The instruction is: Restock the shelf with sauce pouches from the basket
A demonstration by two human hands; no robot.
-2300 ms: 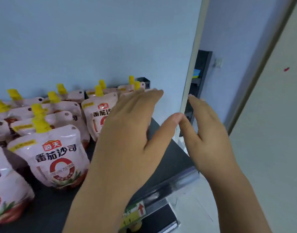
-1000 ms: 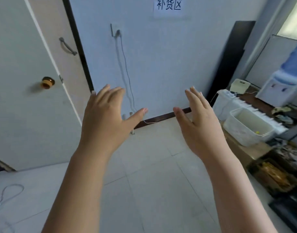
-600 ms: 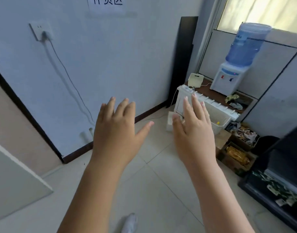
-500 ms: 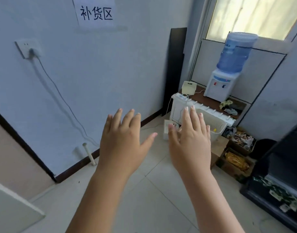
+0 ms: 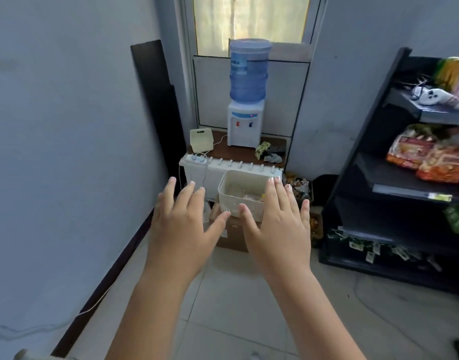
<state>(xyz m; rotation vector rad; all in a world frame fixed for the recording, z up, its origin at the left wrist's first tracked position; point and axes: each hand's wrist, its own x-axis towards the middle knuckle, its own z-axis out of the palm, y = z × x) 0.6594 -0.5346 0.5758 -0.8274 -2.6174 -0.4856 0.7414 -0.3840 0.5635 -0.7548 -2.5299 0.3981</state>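
Observation:
A white slatted basket (image 5: 236, 183) sits on a cardboard box (image 5: 232, 236) straight ahead across the room, with a pouch with a yellow cap (image 5: 251, 196) just visible inside it. My left hand (image 5: 182, 224) and my right hand (image 5: 277, 222) are both raised in front of me, palms down, fingers spread, holding nothing. They hover in the air well short of the basket; my right hand overlaps the basket's right side in the view. The sauce-pouch shelf is out of view.
A water dispenser (image 5: 246, 100) stands on a low brown table (image 5: 238, 152) behind a white radiator-like unit (image 5: 215, 170). A black shelf rack (image 5: 394, 178) with snack bags fills the right side. A blue wall runs along the left. Tiled floor lies between me and the basket.
My view has swung from the pouch shelf past the door and wall to face the basket corner. Both hands stayed open and empty, and the basket now lies directly ahead.

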